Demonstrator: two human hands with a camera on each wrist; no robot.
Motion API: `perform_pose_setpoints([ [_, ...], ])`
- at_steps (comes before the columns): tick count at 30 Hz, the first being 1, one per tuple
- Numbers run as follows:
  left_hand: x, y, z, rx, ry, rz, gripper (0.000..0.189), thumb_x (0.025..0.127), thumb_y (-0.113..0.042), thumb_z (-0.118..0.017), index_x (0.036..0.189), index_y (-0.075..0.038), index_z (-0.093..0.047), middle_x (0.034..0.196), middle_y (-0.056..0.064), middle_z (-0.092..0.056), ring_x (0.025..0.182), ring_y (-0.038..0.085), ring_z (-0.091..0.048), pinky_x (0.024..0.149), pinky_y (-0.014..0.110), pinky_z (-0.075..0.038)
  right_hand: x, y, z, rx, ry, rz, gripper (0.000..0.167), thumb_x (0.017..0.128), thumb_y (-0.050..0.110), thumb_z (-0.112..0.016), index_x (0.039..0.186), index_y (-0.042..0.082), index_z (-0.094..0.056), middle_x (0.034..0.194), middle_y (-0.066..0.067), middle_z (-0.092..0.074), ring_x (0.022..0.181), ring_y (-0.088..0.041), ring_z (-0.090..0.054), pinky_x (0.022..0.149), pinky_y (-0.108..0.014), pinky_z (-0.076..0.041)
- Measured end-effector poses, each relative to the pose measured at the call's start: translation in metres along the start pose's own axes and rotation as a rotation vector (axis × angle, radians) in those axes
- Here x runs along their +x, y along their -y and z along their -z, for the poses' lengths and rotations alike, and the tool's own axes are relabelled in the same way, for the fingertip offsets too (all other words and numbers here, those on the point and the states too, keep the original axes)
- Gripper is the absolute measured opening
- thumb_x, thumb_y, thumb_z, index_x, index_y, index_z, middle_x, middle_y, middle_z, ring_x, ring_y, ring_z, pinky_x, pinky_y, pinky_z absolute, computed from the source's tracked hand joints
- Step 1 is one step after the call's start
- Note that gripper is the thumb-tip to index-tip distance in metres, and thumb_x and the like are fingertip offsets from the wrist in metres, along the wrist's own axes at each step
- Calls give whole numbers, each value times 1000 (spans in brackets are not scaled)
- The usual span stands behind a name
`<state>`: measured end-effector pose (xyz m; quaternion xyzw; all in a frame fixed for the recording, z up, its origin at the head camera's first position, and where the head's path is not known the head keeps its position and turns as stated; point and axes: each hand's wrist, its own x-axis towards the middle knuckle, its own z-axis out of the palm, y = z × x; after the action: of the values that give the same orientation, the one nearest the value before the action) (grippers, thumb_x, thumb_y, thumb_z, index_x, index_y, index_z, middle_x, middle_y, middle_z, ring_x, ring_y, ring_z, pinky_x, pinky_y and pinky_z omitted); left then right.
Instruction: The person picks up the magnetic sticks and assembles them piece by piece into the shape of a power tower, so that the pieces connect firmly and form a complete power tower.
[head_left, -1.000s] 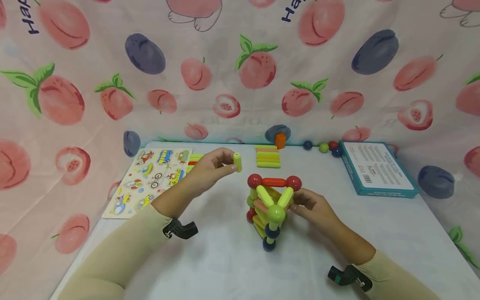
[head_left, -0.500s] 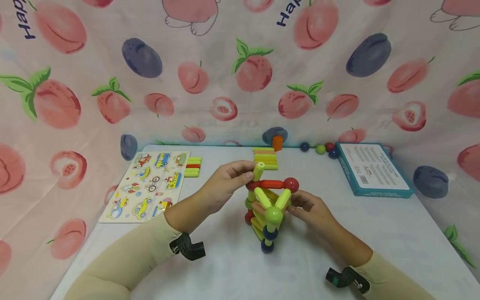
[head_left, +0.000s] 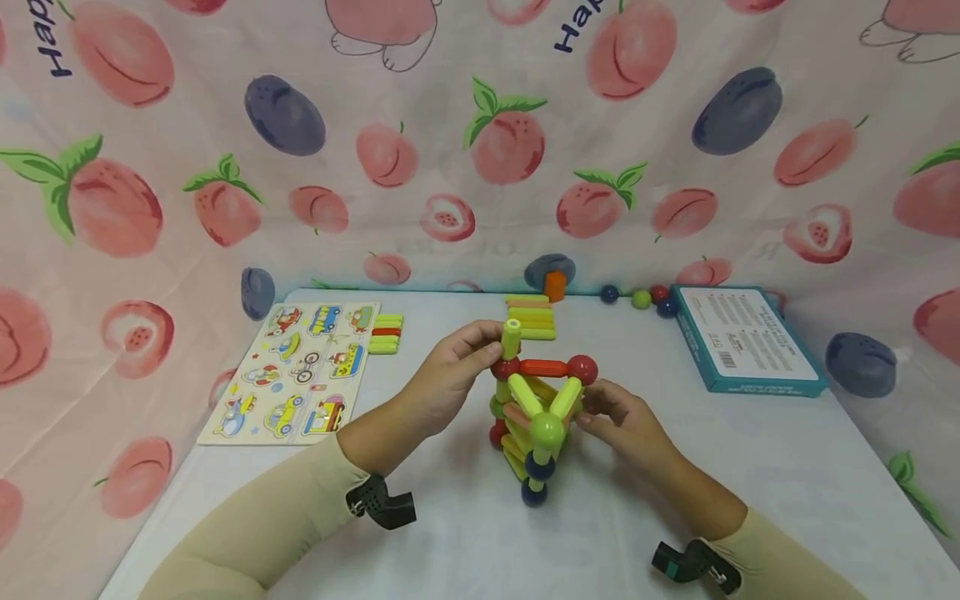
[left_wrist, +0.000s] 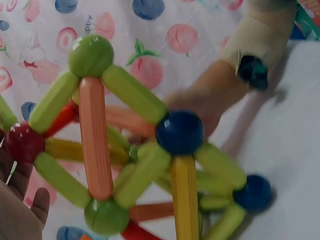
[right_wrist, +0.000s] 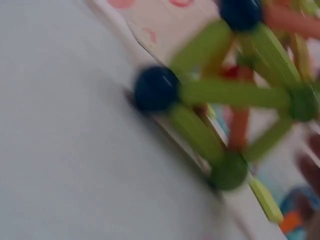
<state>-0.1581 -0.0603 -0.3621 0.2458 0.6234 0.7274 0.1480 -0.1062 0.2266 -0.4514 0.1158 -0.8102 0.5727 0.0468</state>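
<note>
- L hand (head_left: 453, 379): we're pinching a yellow-green rod (head_left: 512, 337) upright on red ball (head_left: 506, 369)
- R hand (head_left: 626, 421): we grip the stick frame (head_left: 547, 431), R side
- frame's on desk (head_left: 465, 542), b/w L & R edges
- box (head_left: 753, 342) nr far R corner

Box (head_left: 752, 340) right (board (head_left: 294, 387) left) of structure (head_left: 547, 432)

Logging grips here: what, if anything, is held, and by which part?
The left hand appears to pinch the topmost green rod near its lower end, just above a red ball. The right hand is at the structure; whether it grips cannot be told.
</note>
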Motion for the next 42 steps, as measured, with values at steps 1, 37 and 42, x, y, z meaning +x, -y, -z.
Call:
perform_pose_setpoints([
  [1,0,1,1,23,10,-10,36,112,-13,-47,141,7,-55,125,8,-65,119,24,-55,117,45,-39,-4,3,-3,0,-65,59,31,100,2,-68,130,1,-66,119,-7,-69,110,-15,-61,96,-19,-51],
  [37,-67,6,-2,600,-141,-159,34,97,-22,-82,129,-21,-71,118,-11,-70,117,13,-64,107,50,-50,-14,53,-15,74,-197,311,36,94,-17,-60,127,-6,-67,113,-8,-71,105,-19,-58,97,-24,-48],
  [42,-64,6,14,631,-74,-194,33,100,-18,-76,132,-17,-71,121,-9,-72,120,13,-65,109,48,-50,-14,55,-14,24,-182,315,38,94,-16,-62,130,-2,-67,115,-6,-72,105,-17,-59,97,-22,-49],
])
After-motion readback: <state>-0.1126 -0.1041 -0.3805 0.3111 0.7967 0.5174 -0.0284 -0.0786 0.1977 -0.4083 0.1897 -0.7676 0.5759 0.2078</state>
